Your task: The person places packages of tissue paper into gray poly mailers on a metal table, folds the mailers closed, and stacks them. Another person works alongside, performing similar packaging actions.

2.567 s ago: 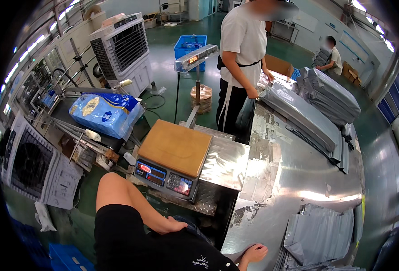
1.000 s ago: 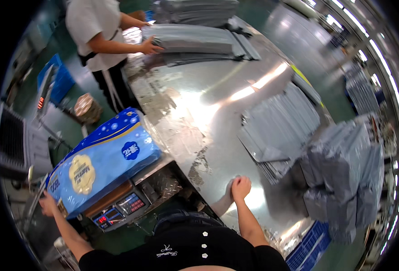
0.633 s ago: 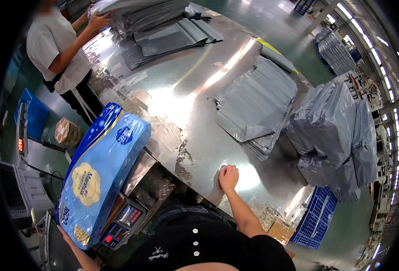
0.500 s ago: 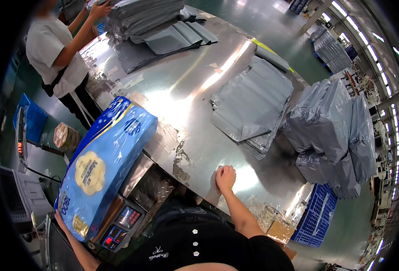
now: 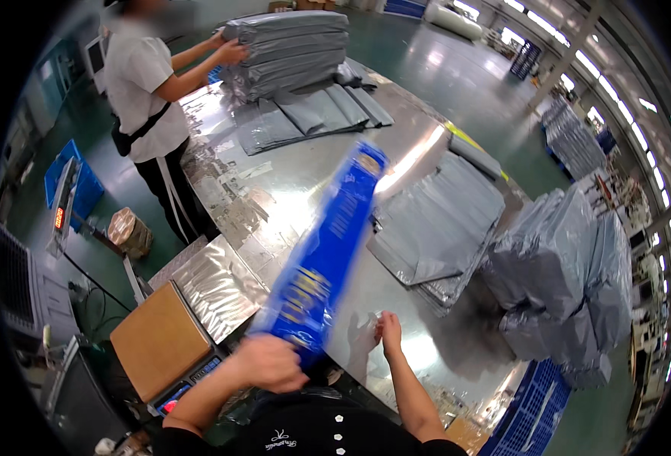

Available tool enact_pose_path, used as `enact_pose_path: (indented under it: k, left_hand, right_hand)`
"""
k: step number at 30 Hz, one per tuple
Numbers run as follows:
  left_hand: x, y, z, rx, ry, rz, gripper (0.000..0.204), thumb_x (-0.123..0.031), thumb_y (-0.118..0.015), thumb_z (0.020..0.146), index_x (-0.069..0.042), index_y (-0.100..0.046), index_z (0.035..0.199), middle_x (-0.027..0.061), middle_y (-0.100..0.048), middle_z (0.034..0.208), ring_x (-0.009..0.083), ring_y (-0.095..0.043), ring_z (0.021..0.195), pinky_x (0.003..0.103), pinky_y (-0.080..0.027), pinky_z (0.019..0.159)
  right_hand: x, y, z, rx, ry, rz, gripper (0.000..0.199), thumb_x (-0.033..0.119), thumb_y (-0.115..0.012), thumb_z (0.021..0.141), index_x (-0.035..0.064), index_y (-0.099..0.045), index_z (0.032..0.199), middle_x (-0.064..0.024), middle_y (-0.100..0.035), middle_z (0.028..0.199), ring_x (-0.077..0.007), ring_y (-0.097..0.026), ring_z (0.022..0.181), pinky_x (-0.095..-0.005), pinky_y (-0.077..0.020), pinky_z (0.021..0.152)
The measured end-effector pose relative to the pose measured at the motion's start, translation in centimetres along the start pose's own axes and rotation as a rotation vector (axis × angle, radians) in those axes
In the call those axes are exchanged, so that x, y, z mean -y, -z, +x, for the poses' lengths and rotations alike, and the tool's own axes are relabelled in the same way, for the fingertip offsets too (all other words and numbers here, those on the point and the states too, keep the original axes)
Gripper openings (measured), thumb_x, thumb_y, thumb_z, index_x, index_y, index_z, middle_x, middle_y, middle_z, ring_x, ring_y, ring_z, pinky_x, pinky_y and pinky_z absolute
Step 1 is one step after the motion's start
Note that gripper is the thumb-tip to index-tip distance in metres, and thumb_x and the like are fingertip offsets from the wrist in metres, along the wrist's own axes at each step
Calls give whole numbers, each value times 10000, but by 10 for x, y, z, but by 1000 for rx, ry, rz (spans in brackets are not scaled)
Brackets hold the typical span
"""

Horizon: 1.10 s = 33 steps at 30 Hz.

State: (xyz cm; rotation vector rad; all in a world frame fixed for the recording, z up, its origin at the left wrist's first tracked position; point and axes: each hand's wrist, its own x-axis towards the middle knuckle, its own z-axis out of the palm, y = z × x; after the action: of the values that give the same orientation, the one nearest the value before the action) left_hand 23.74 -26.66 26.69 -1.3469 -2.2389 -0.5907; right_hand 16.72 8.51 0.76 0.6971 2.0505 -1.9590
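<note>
A long blue plastic-wrapped pack (image 5: 324, 254) with gold print is tilted up over the table, its narrow side facing me, slightly blurred. My left hand (image 5: 269, 363) is closed on its near lower end; the pack partly hides the fingers. My right hand (image 5: 388, 331) is just above the table's near edge, apart from the pack, with fingers loosely curled and nothing visible in them. Left of the pack sits a weighing scale with a tan platform (image 5: 161, 342), nothing on it. A flat stack of grey plastic bags (image 5: 442, 220) lies beyond my right hand.
The metal table (image 5: 274, 186) curves away from me. At its far left a person (image 5: 142, 68) touches a tall stack of grey bags (image 5: 286, 57). Wrapped grey bundles (image 5: 548, 258) stand on the right near a blue pallet (image 5: 529, 414). A red-digit display (image 5: 60, 216) stands at left.
The blue pack has been lifted off the scale and swung right over the table, turned onto its narrow side. My right hand has loosened from a fist. The person's hands have moved to the grey stack.
</note>
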Motion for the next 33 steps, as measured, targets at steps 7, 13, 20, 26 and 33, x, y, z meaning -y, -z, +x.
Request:
enact_pose_path:
  k: [7,13,20,26,33]
  left_hand:
    - [53,-140,-43,-508,1262,-486,273,-316,-644,884,-53,-644,953,105,-624,834,228,-603,811,344,-477,755]
    - [56,-241,-23,253,1230,-691,1005,-728,-628,724,-66,-406,1446,258,-627,1185,366,-622,1095,412,-476,933]
    - [-2,-225,9,438,1264,-594,1216,-843,-627,594,-124,-267,1507,289,-586,1194,406,-597,1113,467,-487,930]
    - [-60,-164,62,359,852,-833,922,-588,-711,778,-12,-395,1425,168,-575,985,288,-636,826,359,-525,747]
    - [3,-204,105,333,454,-977,219,-256,-660,890,-89,-713,1020,98,-674,846,217,-645,797,336,-516,727]
  right_hand:
    - [68,8,-3,312,-14,654,671,584,-380,975,59,-437,1389,-147,-549,1312,-272,-563,1158,-392,-462,977]
    - [43,63,17,-10,-147,319,774,707,-449,884,72,-499,1323,-100,-613,1185,-223,-599,1025,-366,-499,871]
    - [85,66,-5,365,-123,246,659,502,-494,964,40,-410,1427,-119,-540,1359,-259,-521,1225,-375,-405,1050]
    - [127,165,-54,281,-463,79,666,483,-544,929,21,-452,1400,-163,-561,1339,-309,-583,1162,-417,-447,1022]
    - [46,241,-160,102,-446,571,693,448,-619,862,17,-462,1382,-180,-589,1280,-327,-617,1080,-439,-465,995]
